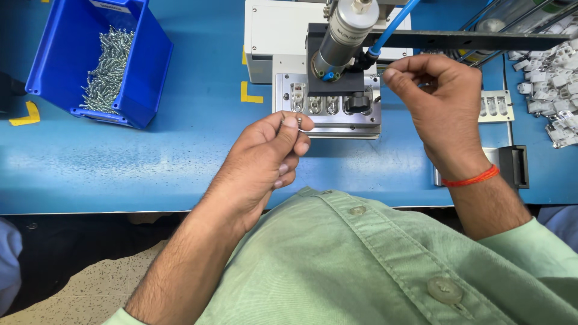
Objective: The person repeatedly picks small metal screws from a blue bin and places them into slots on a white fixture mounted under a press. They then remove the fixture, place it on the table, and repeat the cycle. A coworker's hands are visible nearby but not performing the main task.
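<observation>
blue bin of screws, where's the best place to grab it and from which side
Grip the blue bin by its near right wall, coming from the right with the left hand. That rim is bare and faces the hand, and the bin sits tilted with its open front low, so the screws piled against the left wall stay clear of the fingers.

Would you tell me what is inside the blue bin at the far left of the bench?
The blue bin holds a heap of small silver screws piled against its near wall. The bin floor beneath the heap is covered, so nothing under it can be seen. Neither hand reaches into it.
</observation>
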